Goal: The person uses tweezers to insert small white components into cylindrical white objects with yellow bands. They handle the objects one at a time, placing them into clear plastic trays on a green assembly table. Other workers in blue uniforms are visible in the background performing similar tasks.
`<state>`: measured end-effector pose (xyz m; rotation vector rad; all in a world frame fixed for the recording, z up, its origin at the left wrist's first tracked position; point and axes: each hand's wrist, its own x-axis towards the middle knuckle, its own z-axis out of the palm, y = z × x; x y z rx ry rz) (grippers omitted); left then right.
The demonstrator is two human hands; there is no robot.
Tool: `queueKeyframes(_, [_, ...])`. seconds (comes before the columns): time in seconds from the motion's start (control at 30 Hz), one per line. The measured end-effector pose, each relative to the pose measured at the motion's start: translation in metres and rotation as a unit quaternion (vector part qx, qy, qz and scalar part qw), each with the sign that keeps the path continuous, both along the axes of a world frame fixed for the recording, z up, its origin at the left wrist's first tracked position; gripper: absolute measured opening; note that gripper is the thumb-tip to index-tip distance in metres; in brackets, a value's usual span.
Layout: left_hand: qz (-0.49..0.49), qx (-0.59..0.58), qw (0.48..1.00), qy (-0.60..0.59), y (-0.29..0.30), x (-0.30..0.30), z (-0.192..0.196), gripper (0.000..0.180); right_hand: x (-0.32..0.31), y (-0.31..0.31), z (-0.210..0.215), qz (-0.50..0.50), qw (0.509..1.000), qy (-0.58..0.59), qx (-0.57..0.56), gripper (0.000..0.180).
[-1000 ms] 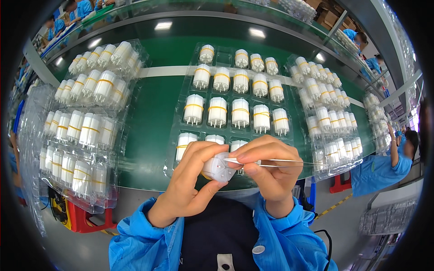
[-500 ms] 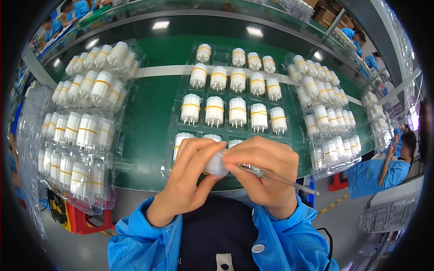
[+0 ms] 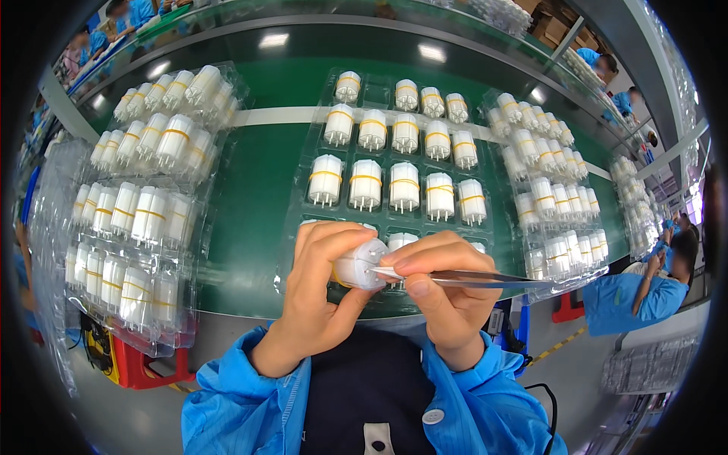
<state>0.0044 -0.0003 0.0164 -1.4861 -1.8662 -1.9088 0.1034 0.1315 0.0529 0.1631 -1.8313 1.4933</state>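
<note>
Tilted in my left hand is a white plastic cylinder, its flat end turned toward my right hand. My left fingers wrap over its top and the thumb supports it from below. My right hand pinches a pair of slim metal tweezers, whose shiny far end sticks out to the right. A small white tip between the right fingers touches or nearly touches the cylinder's end; I cannot tell which. Behind both hands lies a clear blister tray of similar white cylinders with yellow bands and metal pins, its nearest row partly hidden.
Stacked clear trays of white cylinders stand at left and right on the green table. Clear plastic sheeting hangs at the far left. A red stool is below. Co-workers in blue sit at right and beyond the table.
My right hand has turned and drawn back slightly from the cylinder, so its end now shows. The tweezers have swung from slanting downward to nearly level. The view has shifted slightly.
</note>
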Motion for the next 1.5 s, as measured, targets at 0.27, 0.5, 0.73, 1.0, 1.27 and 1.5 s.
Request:
queueKeyframes(0.27, [0.011, -0.018, 0.999, 0.048, -0.002, -0.003, -0.001, 0.058, -0.002, -0.001, 0.0, -0.021, 0.999, -0.011, 0.047, 0.012])
queueKeyframes(0.5, [0.012, -0.002, 0.999, 0.046, 0.0, -0.001, -0.008, 0.059, -0.006, 0.002, 0.007, -0.027, 0.987, -0.015, 0.155, 0.011])
queueKeyframes(0.73, [0.024, -0.024, 0.998, 0.049, 0.0, -0.002, -0.001, 0.057, -0.003, 0.003, -0.008, -0.002, 1.0, -0.005, -0.014, 0.013])
queueKeyframes(1.0, [0.016, 0.028, 0.997, -0.072, 0.005, 0.007, -0.016, 0.061, 0.007, -0.009, -0.009, 0.005, 0.995, 0.003, -0.1, 0.016])
queueKeyframes(1.27, [0.026, -0.057, 0.995, 0.075, 0.004, 0.006, -0.004, 0.073, 0.006, -0.009, -0.01, -0.033, 0.996, 0.01, -0.081, 0.016])
queueKeyframes(1.5, [0.063, -0.043, 0.991, 0.109, 0.007, 0.008, -0.008, 0.075, 0.004, -0.009, -0.013, -0.03, 0.995, 0.005, -0.09, 0.015])
